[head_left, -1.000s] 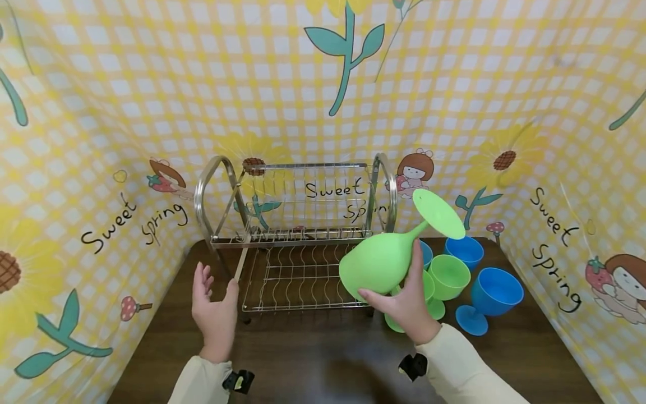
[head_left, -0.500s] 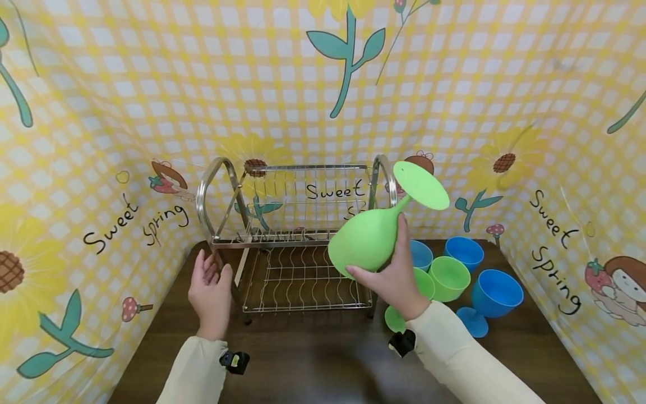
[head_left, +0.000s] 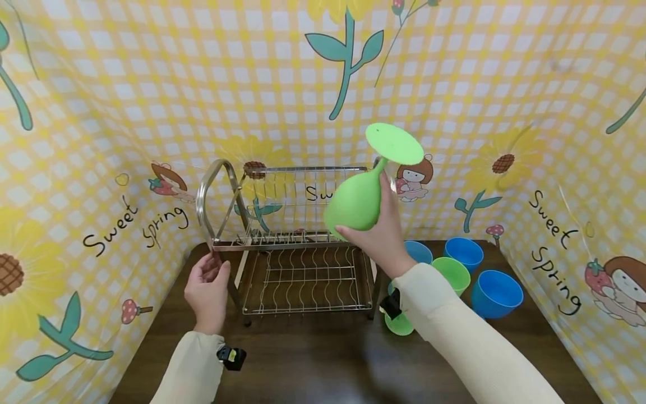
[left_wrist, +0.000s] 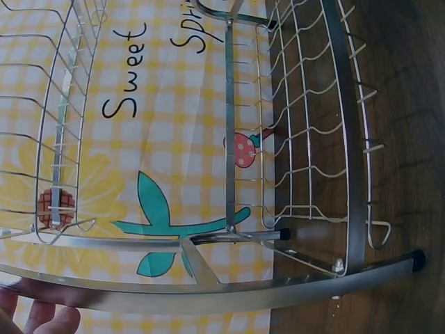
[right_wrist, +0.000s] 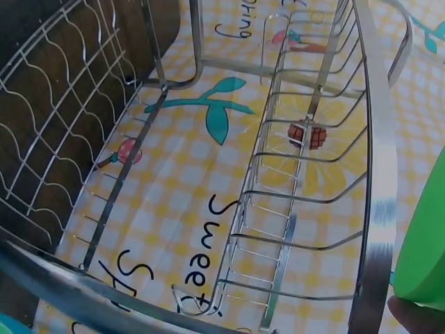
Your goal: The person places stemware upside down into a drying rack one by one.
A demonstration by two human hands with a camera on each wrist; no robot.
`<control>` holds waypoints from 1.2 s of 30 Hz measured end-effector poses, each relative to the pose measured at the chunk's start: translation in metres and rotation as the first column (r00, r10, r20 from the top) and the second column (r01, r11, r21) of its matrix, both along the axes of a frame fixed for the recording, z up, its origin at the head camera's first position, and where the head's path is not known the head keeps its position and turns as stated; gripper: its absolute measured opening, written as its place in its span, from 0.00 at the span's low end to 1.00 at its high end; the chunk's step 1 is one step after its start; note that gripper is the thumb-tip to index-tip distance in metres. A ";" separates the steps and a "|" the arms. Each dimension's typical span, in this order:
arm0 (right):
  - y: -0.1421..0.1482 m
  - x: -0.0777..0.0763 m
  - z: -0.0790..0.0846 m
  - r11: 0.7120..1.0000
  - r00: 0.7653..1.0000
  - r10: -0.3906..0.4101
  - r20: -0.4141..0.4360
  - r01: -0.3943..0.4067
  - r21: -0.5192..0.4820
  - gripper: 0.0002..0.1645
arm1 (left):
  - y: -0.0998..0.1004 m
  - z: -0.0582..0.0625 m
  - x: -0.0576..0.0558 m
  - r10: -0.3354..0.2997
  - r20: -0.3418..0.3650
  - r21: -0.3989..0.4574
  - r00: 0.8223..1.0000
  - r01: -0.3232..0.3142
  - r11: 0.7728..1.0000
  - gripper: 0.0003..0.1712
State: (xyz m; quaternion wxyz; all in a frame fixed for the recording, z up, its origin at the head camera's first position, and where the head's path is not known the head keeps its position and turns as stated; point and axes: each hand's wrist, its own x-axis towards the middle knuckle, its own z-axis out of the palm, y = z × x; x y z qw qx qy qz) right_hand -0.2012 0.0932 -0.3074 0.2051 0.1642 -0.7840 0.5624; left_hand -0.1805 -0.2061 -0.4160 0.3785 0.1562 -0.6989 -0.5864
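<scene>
In the head view my right hand (head_left: 378, 235) grips a light green plastic goblet (head_left: 355, 205), tilted with its base (head_left: 393, 143) up and its bowl down. It is above the right part of a two-tier metal dish rack (head_left: 298, 245), apart from the shelves. The right wrist view shows part of the green bowl (right_wrist: 424, 243) at the right edge. My left hand (head_left: 208, 294) holds the rack's left side, just below the upper shelf. Its fingertips (left_wrist: 52, 320) show against the metal side frame (left_wrist: 174, 298) in the left wrist view; the thumb is hidden there.
To the right of the rack stand blue goblets (head_left: 497, 294) and a green goblet (head_left: 451, 275), partly behind my right sleeve. A green base (head_left: 400, 324) shows below the right wrist. Patterned cloth (head_left: 454, 84) walls the dark wooden table (head_left: 313, 365) at the back and sides.
My right hand has lifted the green goblet up and to the left, above the rack's upper tier. My left hand has moved in to the rack's left side, its fingers closing there.
</scene>
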 end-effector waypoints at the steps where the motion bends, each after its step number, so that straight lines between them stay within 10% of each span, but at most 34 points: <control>1: -0.002 -0.003 0.002 1.000 1.000 -0.008 0.010 0.007 0.014 0.69 | 0.000 -0.001 0.000 0.005 -0.004 0.001 1.000 -0.005 1.000 0.19; 16: -0.024 -0.031 0.022 0.990 0.995 -0.070 0.068 0.061 0.129 0.69 | 0.001 0.002 -0.004 0.029 -0.059 0.068 0.998 -0.025 0.997 0.14; 36: -0.026 -0.053 0.014 0.975 0.984 -0.138 0.110 0.116 0.188 0.70 | -0.012 0.010 -0.001 -0.118 -0.019 0.166 0.993 0.119 0.979 0.08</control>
